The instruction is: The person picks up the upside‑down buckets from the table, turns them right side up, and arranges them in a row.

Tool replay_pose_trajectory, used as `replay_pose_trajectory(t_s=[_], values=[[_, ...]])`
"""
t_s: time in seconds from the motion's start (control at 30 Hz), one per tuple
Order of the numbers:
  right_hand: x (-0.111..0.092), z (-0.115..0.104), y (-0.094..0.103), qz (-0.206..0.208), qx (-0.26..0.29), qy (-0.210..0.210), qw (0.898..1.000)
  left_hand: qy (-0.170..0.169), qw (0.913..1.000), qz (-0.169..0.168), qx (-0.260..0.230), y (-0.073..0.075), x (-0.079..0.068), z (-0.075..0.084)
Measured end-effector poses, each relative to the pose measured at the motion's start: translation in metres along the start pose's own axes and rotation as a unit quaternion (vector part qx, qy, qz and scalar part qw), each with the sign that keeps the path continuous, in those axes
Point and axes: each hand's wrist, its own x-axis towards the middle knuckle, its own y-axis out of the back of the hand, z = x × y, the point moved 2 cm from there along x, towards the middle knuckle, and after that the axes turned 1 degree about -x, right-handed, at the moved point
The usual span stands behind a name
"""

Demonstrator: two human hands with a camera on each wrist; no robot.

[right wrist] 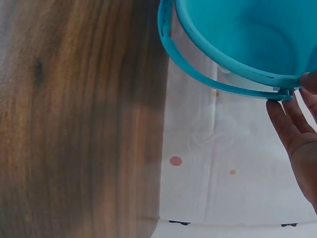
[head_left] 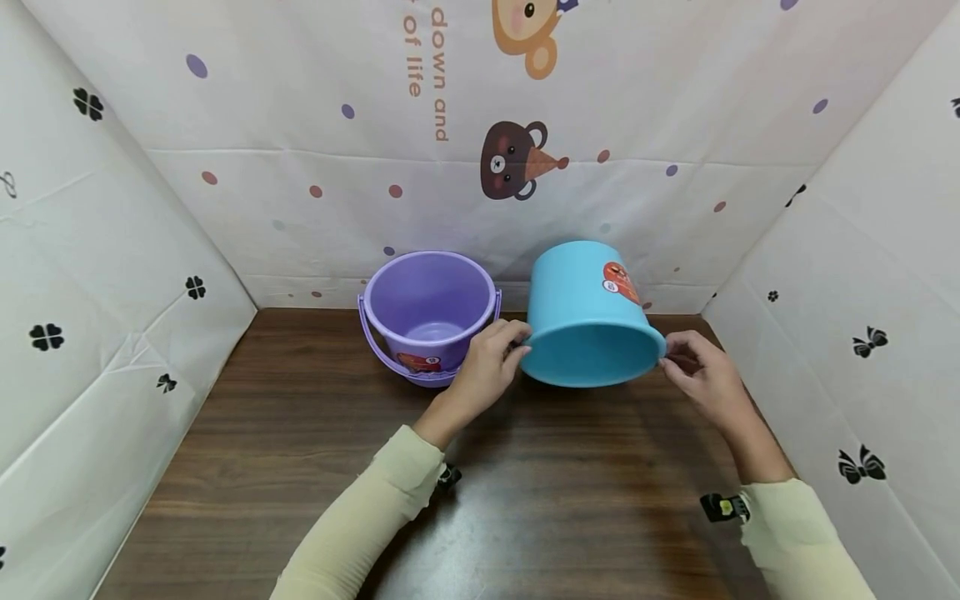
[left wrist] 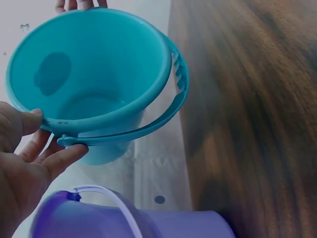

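A light blue bucket (head_left: 585, 287) is tipped over so that its mouth faces down and toward me; a red sticker shows on its side. On the left of its rim, my left hand (head_left: 491, 362) pinches the edge between thumb and fingers. My right hand (head_left: 701, 371) pinches the rim on the opposite side. In the left wrist view the bucket's blue handle (left wrist: 161, 119) hangs away from the rim. Just left of my left hand stands a purple bucket (head_left: 427, 296), upright, its handle hanging down in front.
The brown wood-grain table (head_left: 315, 467) reaches to a white printed backdrop (head_left: 300, 225) behind the buckets. Side sheets with black bow and clover prints rise at left and right, the right one (head_left: 817, 317) close beside my right hand.
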Motion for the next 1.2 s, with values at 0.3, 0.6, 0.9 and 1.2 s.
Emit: replay_pose_trajectory(t_s=[0.3, 0.6, 0.9, 1.2], values=[[0.007, -0.003, 0.008, -0.014, 0.042, -0.016, 0.999, 0.009, 0.9998, 0.010, -0.014, 0.006, 0.008, 0.010], [0.020, -0.004, 0.014, -0.050, 0.044, -0.023, 0.997, 0.032, 0.9994, 0.000, 0.011, 0.009, 0.018, 0.015], [0.033, 0.000, 0.024, -0.078, 0.026, -0.050, 0.995, 0.071, 0.9962, -0.021, 0.045, 0.009, 0.032, 0.017], [0.048, 0.007, 0.031, -0.132, 0.026, -0.069, 0.988, 0.107, 0.9916, -0.042, 0.059, 0.004, 0.042, 0.012]])
